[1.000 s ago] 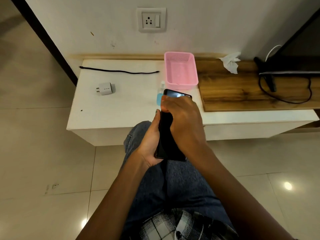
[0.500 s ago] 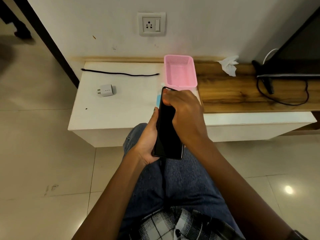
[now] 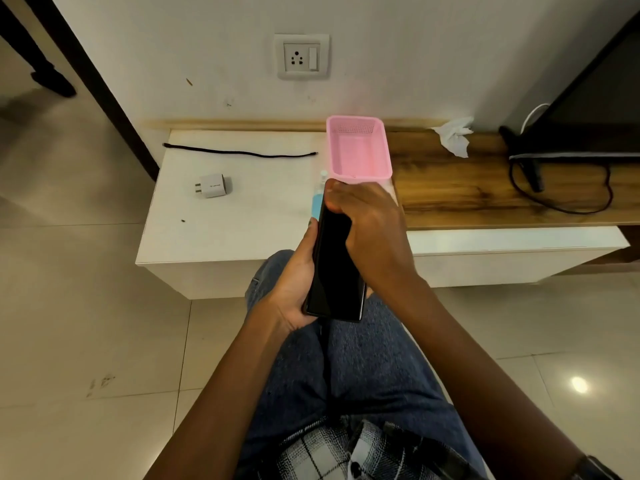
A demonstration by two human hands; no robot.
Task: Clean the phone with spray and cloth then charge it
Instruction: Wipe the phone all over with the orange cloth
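Note:
A black phone (image 3: 334,271) is held upright-tilted above my lap, dark screen facing me. My left hand (image 3: 294,289) cradles its lower left edge. My right hand (image 3: 374,230) wraps over its upper part, fingers curled round the top end. A small blue spray bottle (image 3: 317,202) stands on the white table (image 3: 242,230) just behind the phone, mostly hidden. A crumpled white cloth (image 3: 455,136) lies on the wooden shelf to the right. A white charger adapter (image 3: 213,185) and a black cable (image 3: 239,153) lie on the table's left half, below a wall socket (image 3: 301,57).
A pink plastic basket (image 3: 385,147) sits at the table's back right, next to the spray bottle. A dark TV (image 3: 595,109) with black cords stands on the wooden shelf at far right. Tiled floor surrounds my knees.
My right hand has slid from the phone's middle up to its top end. The phone sits a little higher, and my left hand keeps its hold.

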